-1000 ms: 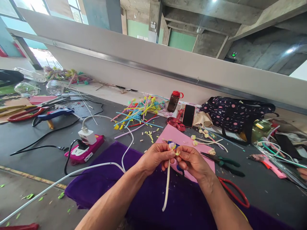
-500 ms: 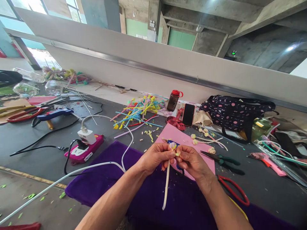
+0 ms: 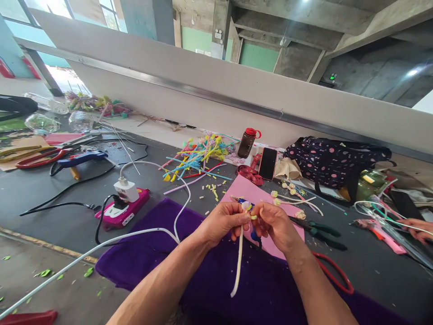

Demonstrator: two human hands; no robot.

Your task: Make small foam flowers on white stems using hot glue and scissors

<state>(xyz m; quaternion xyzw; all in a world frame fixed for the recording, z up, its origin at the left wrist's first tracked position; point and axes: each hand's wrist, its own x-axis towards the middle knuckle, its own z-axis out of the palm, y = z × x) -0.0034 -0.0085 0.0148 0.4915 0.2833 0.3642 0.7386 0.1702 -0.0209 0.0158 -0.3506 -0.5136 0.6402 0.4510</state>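
Observation:
My left hand is closed in a pinch on a craft flower with a pale cream stem hanging below the fingers. The small white-and-yellow flower head shows just above my thumb. Beside it, the fingertips of my right hand pinch a small pale yellow piece against the flower. Under both hands lie a pink sheet and a purple cloth. A blue tool, partly covered by my hands, rests on the sheet.
Green-handled pliers and a red scissor handle lie at right. Colourful stems, a bottle and a phone are behind. A magenta power strip trails cables at left. Another person's hand is beside a pink glue gun.
Another person's hand has come in at the right edge. My right fingers have shifted slightly at the yellow piece, and the whole view has moved a little.

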